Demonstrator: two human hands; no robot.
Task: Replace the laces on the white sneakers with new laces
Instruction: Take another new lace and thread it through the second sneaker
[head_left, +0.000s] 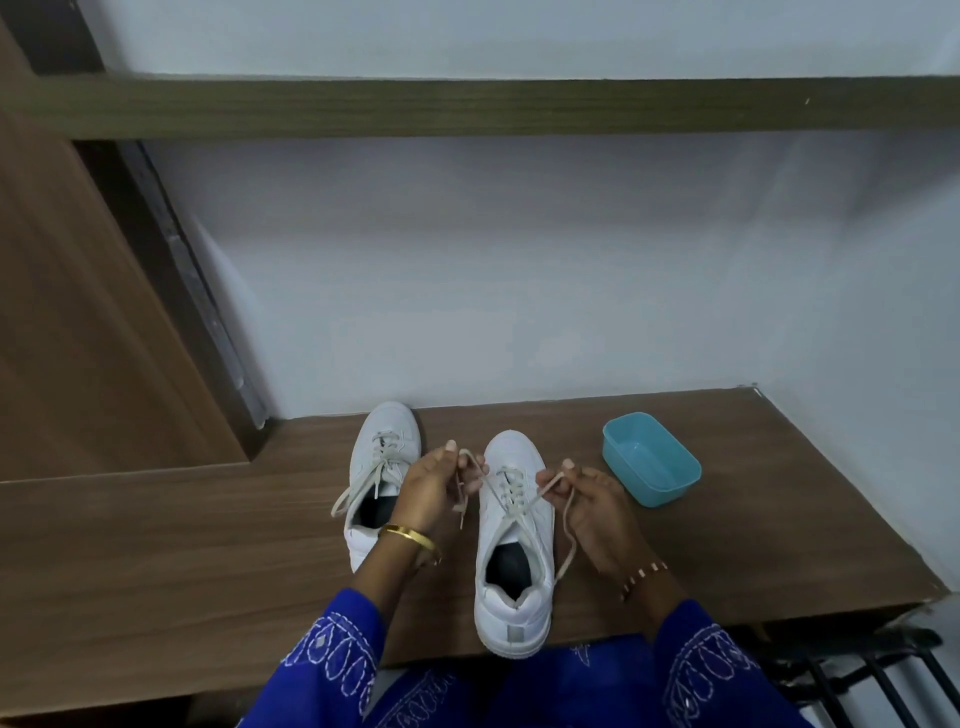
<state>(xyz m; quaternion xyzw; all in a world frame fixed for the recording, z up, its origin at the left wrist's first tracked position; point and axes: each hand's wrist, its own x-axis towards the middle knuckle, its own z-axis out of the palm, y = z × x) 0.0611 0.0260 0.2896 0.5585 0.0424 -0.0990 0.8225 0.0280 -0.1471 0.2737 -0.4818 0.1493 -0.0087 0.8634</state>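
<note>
Two white sneakers stand on the wooden table, toes pointing away from me. The right sneaker (514, 540) is in front of me, its heel at the table's front edge. Its cream lace (511, 491) is threaded through the eyelets, and both ends are lifted. My left hand (434, 486) pinches the left lace end above and left of this shoe. My right hand (587, 512) pinches the right end, which hangs down beside the shoe. The left sneaker (376, 467) sits further back, laced, its loose lace ends trailing over its sides; my left wrist hides part of it.
A light blue plastic box (652, 462), open with nothing visible inside, sits on the table (208, 545) to the right of the shoes. A white wall and a wooden shelf (519, 106) are behind. A dark metal rack (857, 670) shows below the table's right corner.
</note>
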